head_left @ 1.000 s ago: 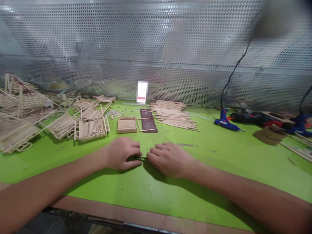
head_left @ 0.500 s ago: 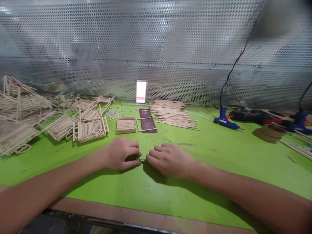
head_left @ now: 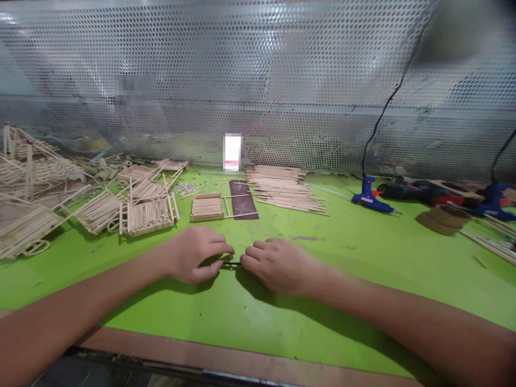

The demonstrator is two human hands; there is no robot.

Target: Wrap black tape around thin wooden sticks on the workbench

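Both my hands rest on the green table top (head_left: 363,258), knuckles up, fingertips nearly meeting at the middle. My left hand (head_left: 195,252) and my right hand (head_left: 278,263) each have curled fingers pinching one end of a thin dark stick (head_left: 231,264) that lies flat between them. Only a short piece of the stick shows in the gap. Just behind my hands lie a small panel of glued wooden sticks (head_left: 207,206) and a dark brown rectangular sheet (head_left: 243,199).
A pile of loose wooden sticks (head_left: 286,188) lies at the back centre. Several stick-built frames and panels (head_left: 100,207) crowd the left. Blue glue guns (head_left: 371,198) with cords, plus brown cardboard pieces (head_left: 443,219), sit at the right. A perforated metal screen (head_left: 258,80) closes the back.
My left hand's fingers have loosened and shifted slightly left, showing a little more of the stick. My right hand has stayed almost still.
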